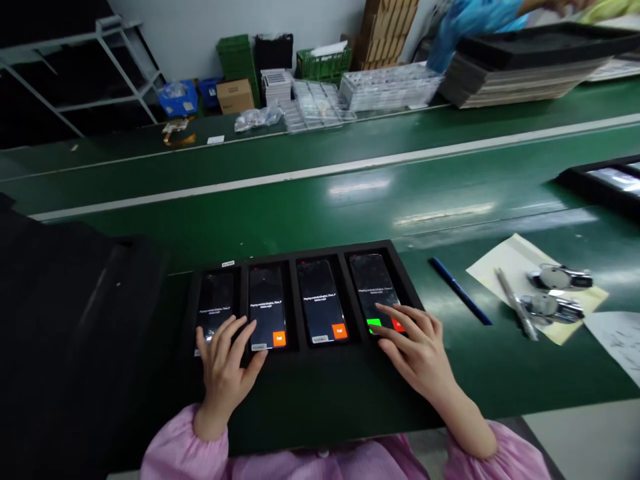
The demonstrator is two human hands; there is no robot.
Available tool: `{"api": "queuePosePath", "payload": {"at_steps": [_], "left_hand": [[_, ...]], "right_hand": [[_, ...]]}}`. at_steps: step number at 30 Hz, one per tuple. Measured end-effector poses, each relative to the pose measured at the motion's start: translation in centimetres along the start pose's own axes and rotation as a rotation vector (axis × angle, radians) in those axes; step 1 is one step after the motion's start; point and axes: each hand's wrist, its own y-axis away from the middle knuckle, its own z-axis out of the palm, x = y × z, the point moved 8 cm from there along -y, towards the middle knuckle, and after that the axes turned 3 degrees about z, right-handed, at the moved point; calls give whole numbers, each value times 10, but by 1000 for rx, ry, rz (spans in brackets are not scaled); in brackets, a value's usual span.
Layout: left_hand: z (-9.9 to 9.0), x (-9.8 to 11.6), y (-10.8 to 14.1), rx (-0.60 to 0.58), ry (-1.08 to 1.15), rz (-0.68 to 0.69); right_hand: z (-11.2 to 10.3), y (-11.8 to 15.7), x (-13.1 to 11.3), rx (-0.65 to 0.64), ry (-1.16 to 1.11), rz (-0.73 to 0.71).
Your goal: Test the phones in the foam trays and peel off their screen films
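A black foam tray (295,285) lies on the green bench, with several smartphones set side by side in its slots. Spread over the lower part of the leftmost phone (216,293) is my left hand (227,363), its fingers apart and its thumb near the second phone (267,300). The third phone (320,297) lies untouched and shows a red "Fail" button. My right hand (417,347) is open at the rightmost phone (373,280), a fingertip at its green button and other fingers over the screen. Dark screens carry small white text beginning "Playing melody".
Right of the tray lie a blue pen (460,291), a silver pen (517,303) and metal-and-glass items (553,308) on yellowish paper (493,260). Another black tray (595,187) sits at right. Beyond, a co-worker's blue sleeve (457,30) is beside stacked trays (520,77). Dark material (65,320) stands left.
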Motion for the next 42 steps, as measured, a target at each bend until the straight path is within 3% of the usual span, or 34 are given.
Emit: {"api": "queuePosePath", "payload": {"at_steps": [4, 9, 12, 17, 21, 26, 33, 42], "left_hand": [[-1, 3, 2, -79, 54, 19], [-7, -2, 13, -121, 40, 8], [-11, -8, 21, -130, 22, -26], [-11, -7, 23, -155, 2, -48], [-10, -3, 20, -182, -9, -56], [-10, -4, 22, -200, -4, -65], [-9, -3, 26, -252, -12, -90], [-61, -67, 68, -85, -169, -374]], "right_hand": [[8, -11, -25, -47, -18, -78], [45, -24, -76, -171, -66, -216], [57, -29, -87, -189, -54, -217], [44, -30, -84, -119, -105, -221], [34, -29, -65, -40, -155, -146], [37, -26, -48, 14, -177, -55], [39, -24, -46, 22, -202, -26], [40, -22, -43, 42, -223, -40]]}}
